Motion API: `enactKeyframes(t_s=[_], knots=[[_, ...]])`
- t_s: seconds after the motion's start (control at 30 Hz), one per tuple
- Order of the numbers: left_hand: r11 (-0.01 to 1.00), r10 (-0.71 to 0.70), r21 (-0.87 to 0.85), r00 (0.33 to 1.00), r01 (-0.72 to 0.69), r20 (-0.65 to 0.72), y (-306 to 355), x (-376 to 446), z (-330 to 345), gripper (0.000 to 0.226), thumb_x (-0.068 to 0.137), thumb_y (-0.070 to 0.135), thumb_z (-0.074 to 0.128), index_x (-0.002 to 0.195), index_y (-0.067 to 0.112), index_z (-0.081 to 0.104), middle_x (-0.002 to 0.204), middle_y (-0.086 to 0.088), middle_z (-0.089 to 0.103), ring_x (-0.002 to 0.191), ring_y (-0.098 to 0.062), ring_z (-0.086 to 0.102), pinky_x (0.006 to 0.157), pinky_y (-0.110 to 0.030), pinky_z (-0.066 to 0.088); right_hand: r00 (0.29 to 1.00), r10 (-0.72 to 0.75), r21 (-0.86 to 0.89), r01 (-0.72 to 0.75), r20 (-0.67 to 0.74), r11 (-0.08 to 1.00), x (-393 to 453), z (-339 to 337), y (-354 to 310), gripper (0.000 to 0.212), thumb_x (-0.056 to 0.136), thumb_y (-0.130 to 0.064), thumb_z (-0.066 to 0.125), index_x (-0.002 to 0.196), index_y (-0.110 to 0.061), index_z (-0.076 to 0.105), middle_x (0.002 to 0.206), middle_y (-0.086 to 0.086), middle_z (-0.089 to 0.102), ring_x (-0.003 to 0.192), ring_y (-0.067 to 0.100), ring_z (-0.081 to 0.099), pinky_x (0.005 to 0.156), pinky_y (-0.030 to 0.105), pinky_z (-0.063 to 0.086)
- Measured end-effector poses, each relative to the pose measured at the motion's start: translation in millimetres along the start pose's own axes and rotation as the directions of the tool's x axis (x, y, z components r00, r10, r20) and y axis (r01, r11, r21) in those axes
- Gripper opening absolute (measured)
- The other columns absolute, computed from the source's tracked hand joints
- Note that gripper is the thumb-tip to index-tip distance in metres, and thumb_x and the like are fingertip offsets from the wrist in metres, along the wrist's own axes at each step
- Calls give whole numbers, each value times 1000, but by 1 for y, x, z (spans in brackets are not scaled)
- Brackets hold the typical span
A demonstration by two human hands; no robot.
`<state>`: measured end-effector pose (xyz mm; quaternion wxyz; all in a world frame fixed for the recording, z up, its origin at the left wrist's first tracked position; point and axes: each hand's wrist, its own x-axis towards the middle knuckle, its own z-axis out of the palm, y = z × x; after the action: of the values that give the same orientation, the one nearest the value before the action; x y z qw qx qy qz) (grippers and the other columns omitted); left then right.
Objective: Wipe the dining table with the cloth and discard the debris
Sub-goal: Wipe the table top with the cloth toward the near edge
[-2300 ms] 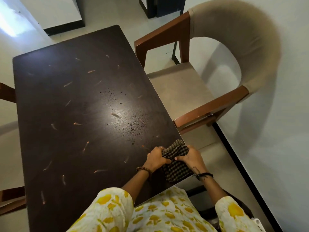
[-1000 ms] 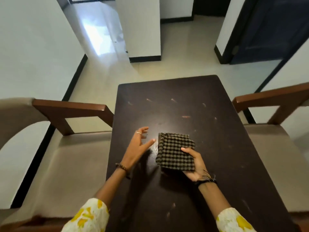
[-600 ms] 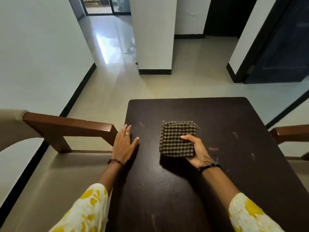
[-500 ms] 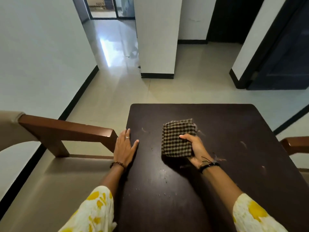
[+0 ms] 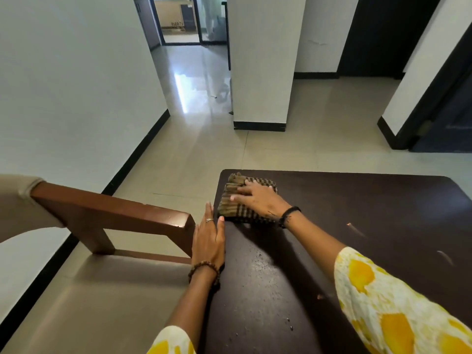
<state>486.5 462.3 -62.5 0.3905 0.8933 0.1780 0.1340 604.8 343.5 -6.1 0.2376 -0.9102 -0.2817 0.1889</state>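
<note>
Checked cloth (image 5: 235, 200) under flat right hand (image 5: 258, 200), table (image 5: 357, 200) far-left corner; left hand (image 5: 208, 241) flat, grip apart.

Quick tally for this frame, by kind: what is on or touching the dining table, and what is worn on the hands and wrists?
Hands on the table: 2, left hand and right hand
Checked cloth: 1
Wrist bands: 2, bead bracelet and black band
Finger ring: 1
Orange scraps clearly visible: 2
Total: 8
</note>
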Motion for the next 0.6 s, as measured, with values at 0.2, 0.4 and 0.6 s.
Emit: enactKeyframes(t_s=[0.2, 0.4, 0.6], knots=[[999, 7, -37, 999, -5, 34, -5, 1, 3, 59, 97, 39, 29, 146, 24, 1, 147, -7, 33, 130, -22, 35, 102, -37, 34, 977, -155, -491, 64, -147, 869, 13, 47, 13, 74, 74, -70, -12, 143, -44, -4, 156, 0, -9, 143, 32, -5, 105, 62, -12], [999, 32, 17, 999, -33, 29, -6, 4, 7, 67, 93, 48, 29, 146, 25, -5, 147, -9, 31, 132, -23, 32, 105, -41, 33, 961, -239, -546, 126, -141, 829, 41, 50, 13, 76, 74, -68, -13, 144, -43, 0, 157, -5, -6, 144, 27, -1, 105, 65, -7], [989, 52, 138, 998, -54, 19, -9, 5, 8, 69, 94, 48, 34, 147, 24, -2, 151, -4, 25, 136, -19, 26, 108, -40, 30, 970, -174, -509, 65, -169, 858, 82, 46, 4, 57, 94, -58, 16, 146, -38, 5, 157, -6, -6, 144, 25, -1, 107, 65, -5]])
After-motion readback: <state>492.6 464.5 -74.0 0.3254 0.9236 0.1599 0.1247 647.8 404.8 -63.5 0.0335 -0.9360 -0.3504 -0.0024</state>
